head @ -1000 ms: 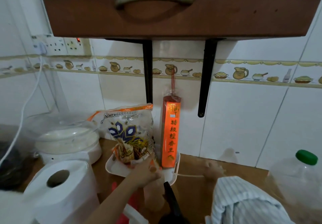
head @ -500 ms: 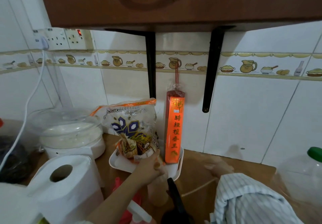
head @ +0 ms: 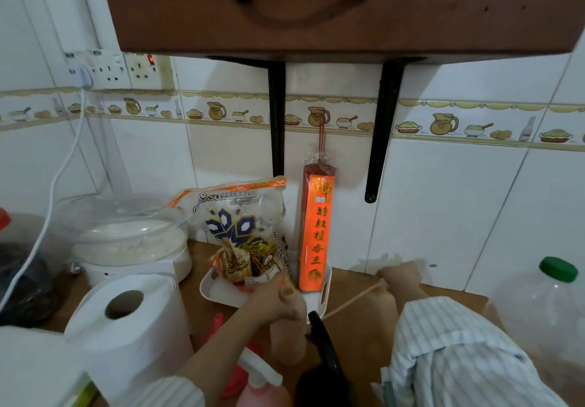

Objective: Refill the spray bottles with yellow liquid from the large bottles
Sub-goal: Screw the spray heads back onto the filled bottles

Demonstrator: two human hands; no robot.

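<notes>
My left hand [head: 278,299] grips the neck of a translucent spray bottle [head: 288,340] that stands on the wooden counter, its mouth open at the top. My right hand [head: 399,280], blurred, holds the bottle's removed spray head near the wall. A thin dip tube [head: 351,300] slants down-left from that hand toward the bottle. A large clear bottle with a green cap [head: 538,315] stands at the right edge. A black spray bottle [head: 323,353] and a pink one with a white sprayer [head: 262,384] stand in front of me.
A white tray [head: 326,289] behind the bottle holds a rice bag [head: 240,232] and an orange incense pack [head: 316,229]. A paper roll [head: 126,318] and a white cooker [head: 129,248] stand on the left. A brown drawer [head: 316,11] on black brackets overhangs the counter.
My right hand has drawn back to the right with the spray head, and the dip tube now slants instead of lying level. My left hand stays on the bottle's neck.
</notes>
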